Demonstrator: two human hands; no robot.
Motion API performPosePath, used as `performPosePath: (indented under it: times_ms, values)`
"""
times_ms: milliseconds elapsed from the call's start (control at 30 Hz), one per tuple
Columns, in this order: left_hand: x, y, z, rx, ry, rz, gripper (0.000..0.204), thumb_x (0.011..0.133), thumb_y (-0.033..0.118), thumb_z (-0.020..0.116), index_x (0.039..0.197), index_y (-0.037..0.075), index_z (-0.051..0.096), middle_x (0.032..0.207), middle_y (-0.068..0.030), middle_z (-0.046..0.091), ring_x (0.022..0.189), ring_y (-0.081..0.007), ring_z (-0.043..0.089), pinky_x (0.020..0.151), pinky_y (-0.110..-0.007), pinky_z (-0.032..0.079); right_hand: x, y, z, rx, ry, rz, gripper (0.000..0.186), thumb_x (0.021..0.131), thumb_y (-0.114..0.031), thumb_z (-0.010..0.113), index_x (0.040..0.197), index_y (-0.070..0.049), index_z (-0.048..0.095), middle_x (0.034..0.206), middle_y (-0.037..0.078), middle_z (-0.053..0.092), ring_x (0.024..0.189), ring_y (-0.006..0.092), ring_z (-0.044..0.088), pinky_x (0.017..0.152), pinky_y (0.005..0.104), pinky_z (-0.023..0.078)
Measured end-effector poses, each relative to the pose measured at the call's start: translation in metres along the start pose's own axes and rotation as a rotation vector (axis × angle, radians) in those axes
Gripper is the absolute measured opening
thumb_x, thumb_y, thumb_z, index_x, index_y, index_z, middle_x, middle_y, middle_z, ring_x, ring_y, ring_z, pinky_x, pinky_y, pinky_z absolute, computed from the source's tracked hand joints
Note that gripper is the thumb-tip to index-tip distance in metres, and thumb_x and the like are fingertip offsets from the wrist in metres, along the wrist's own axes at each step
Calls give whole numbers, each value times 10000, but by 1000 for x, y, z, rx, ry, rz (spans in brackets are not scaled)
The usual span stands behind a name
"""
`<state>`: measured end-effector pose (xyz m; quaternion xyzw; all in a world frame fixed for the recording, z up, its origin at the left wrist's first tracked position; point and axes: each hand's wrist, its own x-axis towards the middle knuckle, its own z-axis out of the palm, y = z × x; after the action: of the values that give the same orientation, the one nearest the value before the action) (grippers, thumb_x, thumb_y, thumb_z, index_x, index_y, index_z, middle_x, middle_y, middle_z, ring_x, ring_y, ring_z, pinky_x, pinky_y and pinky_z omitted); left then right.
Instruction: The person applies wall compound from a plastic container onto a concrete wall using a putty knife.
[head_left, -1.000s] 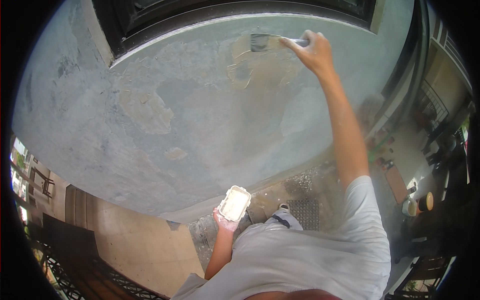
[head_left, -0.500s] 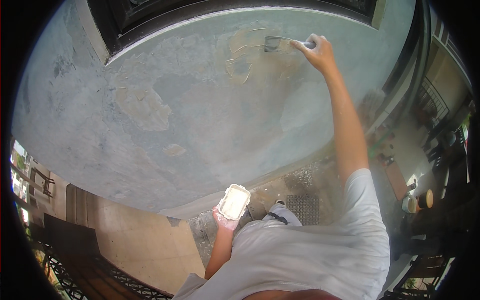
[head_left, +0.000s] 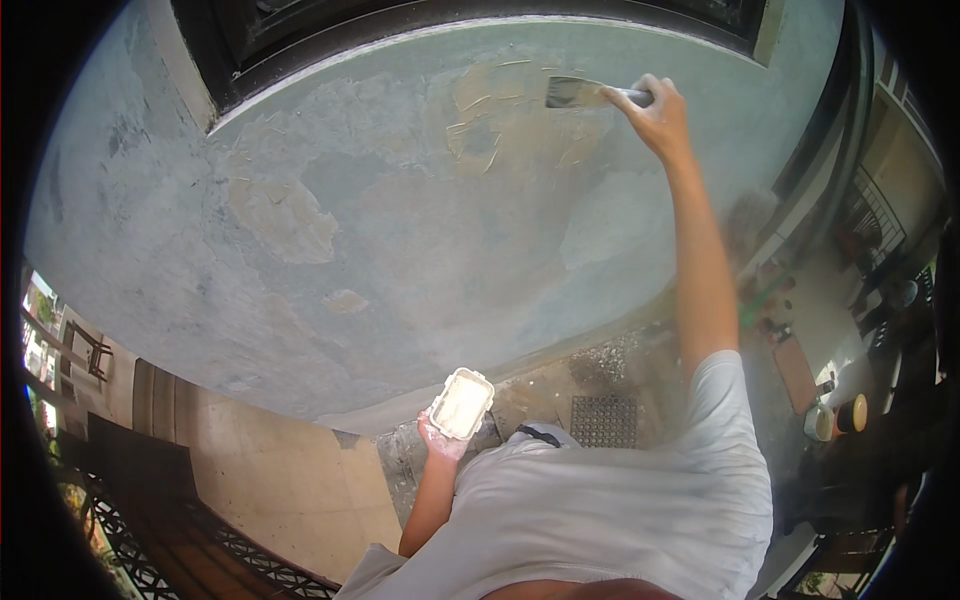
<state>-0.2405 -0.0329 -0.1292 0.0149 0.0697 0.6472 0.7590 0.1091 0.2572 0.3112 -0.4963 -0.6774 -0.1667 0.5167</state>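
Note:
My right hand (head_left: 660,115), dusted with white, grips the handle of a putty knife (head_left: 576,93) high on the wall. Its wide blade points left and lies at or very close to the surface; exact contact I cannot tell. Around and left of the blade, a beige patch of filler (head_left: 490,115) shows raised ridges on the grey-green wall (head_left: 430,260). Low and in front of my body, my left hand (head_left: 440,440) is closed round the near end of a small white rectangular tub (head_left: 463,404) with pale paste inside. White smears cover that hand too.
A dark window frame (head_left: 480,22) runs along the wall's top. Below lie a metal floor grate (head_left: 604,422) and a beige tiled floor (head_left: 290,480). Two small buckets (head_left: 851,413) stand at right near a reddish-brown board (head_left: 795,372). Dark furniture (head_left: 150,500) fills the lower left.
My right hand and the putty knife have moved a little to the right along the wall. The tub in my left hand has shifted only slightly left in view.

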Motion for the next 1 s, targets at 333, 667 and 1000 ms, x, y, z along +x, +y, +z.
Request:
performPosePath:
  times_ms: [333, 667, 1000]
  values:
    - [5, -8, 12, -4, 77, -40, 818, 805, 491, 454, 1453, -6, 412, 1464, -241, 453, 1290, -469, 492, 974, -605, 498, 4, 63, -15, -95, -49, 320, 674, 708, -653, 764, 724, 13, 660, 726, 182, 649, 772, 295, 630, 700, 381, 502]
    - [18, -15, 32, 25, 135, -99, 744, 849, 469, 384, 1414, -9, 462, 1391, -233, 533, 1230, -435, 559, 962, -596, 508, 4, -4, 26, -148, 19, -4, 654, 716, -642, 762, 721, 4, 659, 776, 187, 623, 737, 298, 592, 708, 399, 496]
    - [13, -16, 16, 7, 128, -65, 753, 840, 466, 399, 1421, -10, 454, 1399, -234, 526, 1242, -441, 548, 984, -589, 498, -3, 15, -13, -29, 40, 109, 660, 710, -626, 784, 688, 16, 638, 656, 150, 630, 630, 265, 601, 603, 373, 481]
